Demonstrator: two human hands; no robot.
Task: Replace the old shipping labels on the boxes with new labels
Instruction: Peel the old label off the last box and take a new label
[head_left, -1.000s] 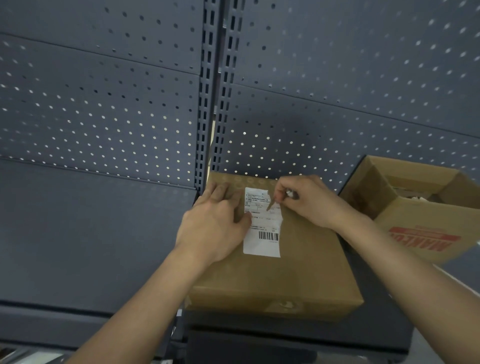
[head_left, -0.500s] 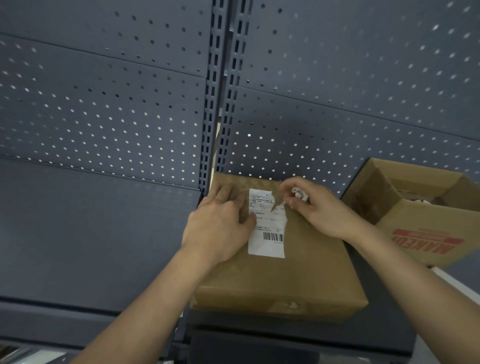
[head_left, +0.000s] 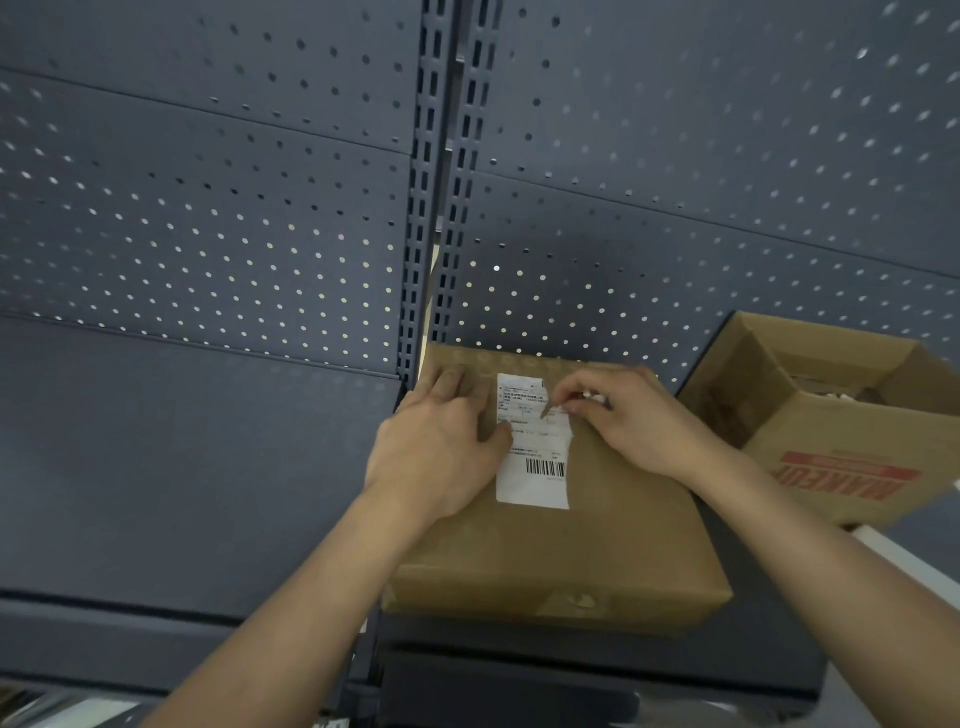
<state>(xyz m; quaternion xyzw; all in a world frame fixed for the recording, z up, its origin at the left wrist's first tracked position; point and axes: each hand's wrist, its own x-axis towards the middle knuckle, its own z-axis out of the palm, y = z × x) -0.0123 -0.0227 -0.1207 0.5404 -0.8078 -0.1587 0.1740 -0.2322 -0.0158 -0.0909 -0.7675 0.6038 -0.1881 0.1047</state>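
On a dark metal shelf (head_left: 519, 660) a closed cardboard box (head_left: 597, 545) lies flat; the left hand (head_left: 441, 447) presses open-fingered on its top, likely steadying it, while the right hand (head_left: 634, 415) pinches the old shipping label (head_left: 535, 483) at its torn upper corner, apparently to peel it.

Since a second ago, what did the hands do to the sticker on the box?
The right hand slid slightly right, then returned to pinch the label at its torn upper edge. The left hand stays pressed on the box; the label stays stuck.
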